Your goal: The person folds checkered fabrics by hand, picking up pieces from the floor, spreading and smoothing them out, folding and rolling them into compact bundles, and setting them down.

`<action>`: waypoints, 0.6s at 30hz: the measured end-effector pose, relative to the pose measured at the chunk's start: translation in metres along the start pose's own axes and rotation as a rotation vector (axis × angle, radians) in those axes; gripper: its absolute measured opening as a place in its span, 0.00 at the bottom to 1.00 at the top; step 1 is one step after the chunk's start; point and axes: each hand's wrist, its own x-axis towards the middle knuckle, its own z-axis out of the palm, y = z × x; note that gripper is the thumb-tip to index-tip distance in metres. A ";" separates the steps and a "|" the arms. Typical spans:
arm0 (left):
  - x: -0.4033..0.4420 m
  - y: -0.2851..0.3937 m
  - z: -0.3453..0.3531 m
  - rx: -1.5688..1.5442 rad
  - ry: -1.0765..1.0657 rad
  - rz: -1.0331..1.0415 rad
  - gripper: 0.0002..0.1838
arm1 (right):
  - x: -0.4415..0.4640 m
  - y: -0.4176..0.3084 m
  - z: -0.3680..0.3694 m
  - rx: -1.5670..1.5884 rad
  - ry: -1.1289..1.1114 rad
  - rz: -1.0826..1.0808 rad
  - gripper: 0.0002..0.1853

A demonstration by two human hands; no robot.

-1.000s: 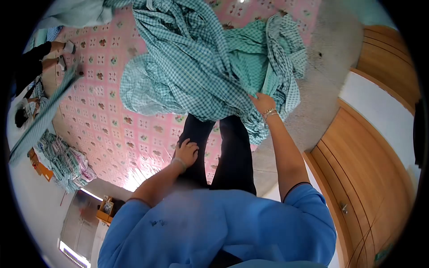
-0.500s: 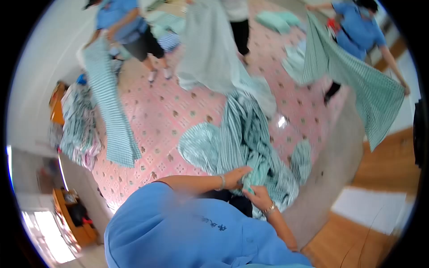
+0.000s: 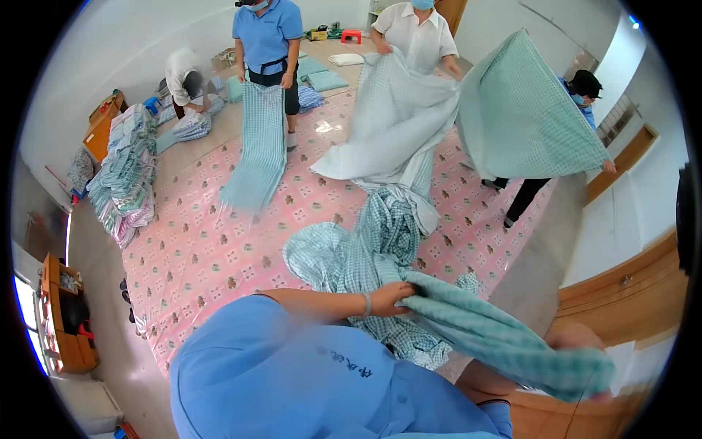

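Observation:
A green-and-white checked sheet (image 3: 482,322) stretches in a bunched length between my two hands, low in front of my blue shirt. My left hand (image 3: 389,298), with a bracelet at the wrist, is closed around its inner end. Out to the right, my right hand (image 3: 576,338) grips the other end; motion blurs it and the cloth partly covers its fingers. Beneath and beyond my hands lies a heap of similar checked fabric (image 3: 336,249) on the floor, and the held sheet overlaps it.
A pink patterned floor covering (image 3: 197,256) spreads ahead. Facing me, one person holds a long checked cloth (image 3: 259,139), another a pale sheet (image 3: 395,110), a third a wide green sheet (image 3: 519,117). Someone bends beside a tall fabric stack (image 3: 124,175) at left. A wooden door (image 3: 621,285) is at right.
My right hand has swung outward to the right, drawing the sheet into a long stretch; my left hand stays near its place. The person at right has raised their sheet, and my view has tilted up.

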 end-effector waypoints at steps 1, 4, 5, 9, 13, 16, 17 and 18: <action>-0.005 -0.004 0.015 -0.032 -0.139 0.028 0.23 | 0.014 -0.025 0.020 -0.060 -0.071 -0.030 0.14; -0.036 0.022 0.038 -0.152 -0.429 -0.138 0.13 | 0.014 -0.060 0.068 -0.204 -0.186 -0.100 0.12; -0.049 0.034 0.040 -0.131 -0.490 -0.187 0.14 | -0.002 -0.065 0.081 -0.162 0.190 0.224 0.12; -0.113 0.009 0.040 -0.297 -0.419 -0.257 0.16 | -0.119 -0.087 0.073 -1.753 0.574 0.665 0.11; -0.150 0.006 -0.022 -0.346 -0.166 -0.490 0.15 | -0.261 -0.099 0.093 -2.194 0.131 1.270 0.09; -0.153 0.061 -0.080 -0.512 0.028 -0.588 0.15 | -0.358 -0.080 0.126 -2.164 0.290 1.467 0.11; -0.156 0.063 -0.100 -0.503 0.021 -0.561 0.15 | -0.357 -0.062 0.131 -2.186 0.304 1.437 0.11; -0.163 0.065 -0.120 -0.559 0.116 -0.507 0.14 | -0.347 -0.039 0.142 -1.969 0.542 1.492 0.11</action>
